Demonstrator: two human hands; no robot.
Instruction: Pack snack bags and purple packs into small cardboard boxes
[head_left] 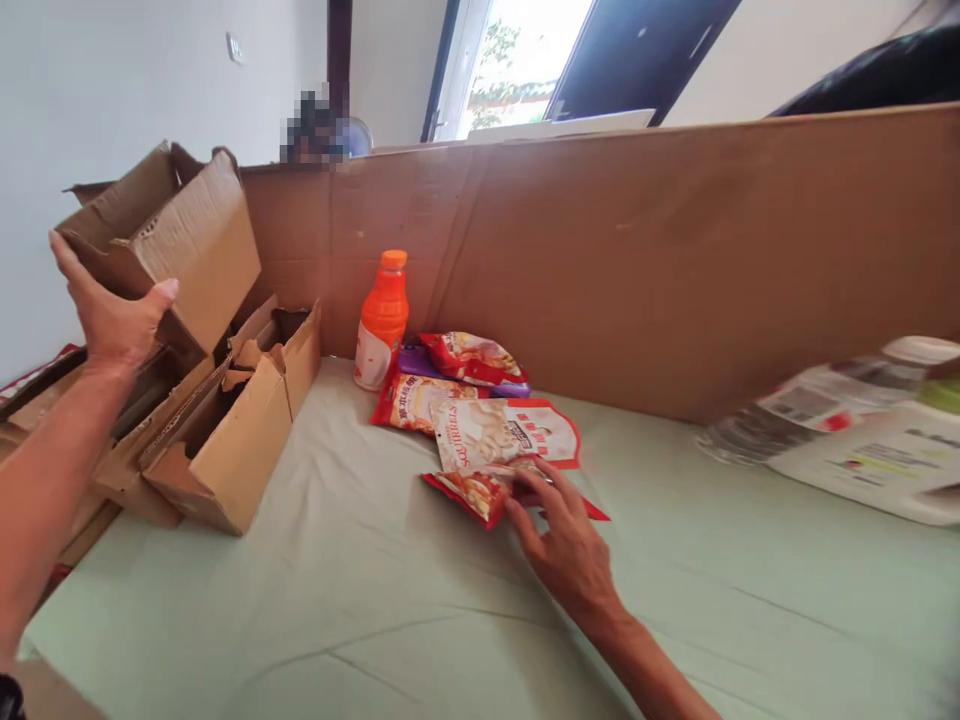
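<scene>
At the upper left, my left hand grips the near corner of an open cardboard box, which is tilted above other boxes. My right hand has its fingers closed on a red snack bag lying on the green cloth. Just behind that bag lies a white and red snack pouch printed "SQUIRRELS". More red snack bags and a purple package are piled farther back, partly covering one another. An orange drink bottle stands upright beside them.
Open cardboard boxes crowd the left side of the green cloth. A tall cardboard panel runs along the back. On the right lie a clear plastic bottle and a white jug. A person's blurred head shows behind the panel.
</scene>
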